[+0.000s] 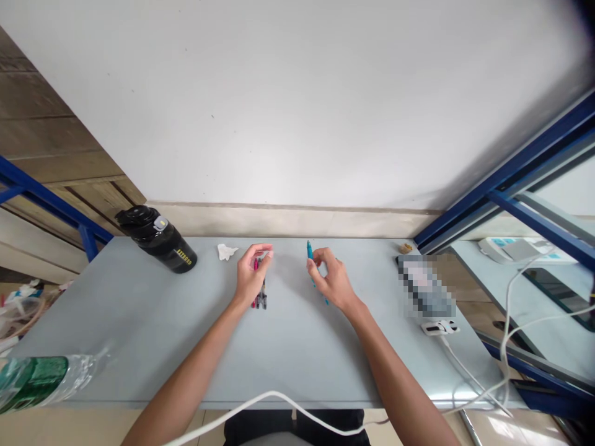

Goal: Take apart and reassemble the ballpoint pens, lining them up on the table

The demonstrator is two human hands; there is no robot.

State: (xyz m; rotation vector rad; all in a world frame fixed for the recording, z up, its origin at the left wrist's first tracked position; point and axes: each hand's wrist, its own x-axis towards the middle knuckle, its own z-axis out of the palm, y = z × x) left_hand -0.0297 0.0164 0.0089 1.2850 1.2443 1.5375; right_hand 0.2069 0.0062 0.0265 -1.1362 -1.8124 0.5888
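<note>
Several pens (264,300), dark ones and a pink one, lie side by side on the grey table (288,347), partly covered by my left hand (251,272). That hand rests over them with thumb and fingers apart, not closed round any pen. To the right, my right hand (331,275) pinches a blue pen (310,249) between thumb and fingers. The pen's upper end points toward the wall and its lower tip shows below the hand.
A black bottle (160,240) and a crumpled tissue (227,251) stand left. A green-labelled plastic bottle (44,376) lies front left. On the right are a blurred phone (425,286), a white device (440,327) and a small brown object (406,248). A white cable (274,394) crosses in front.
</note>
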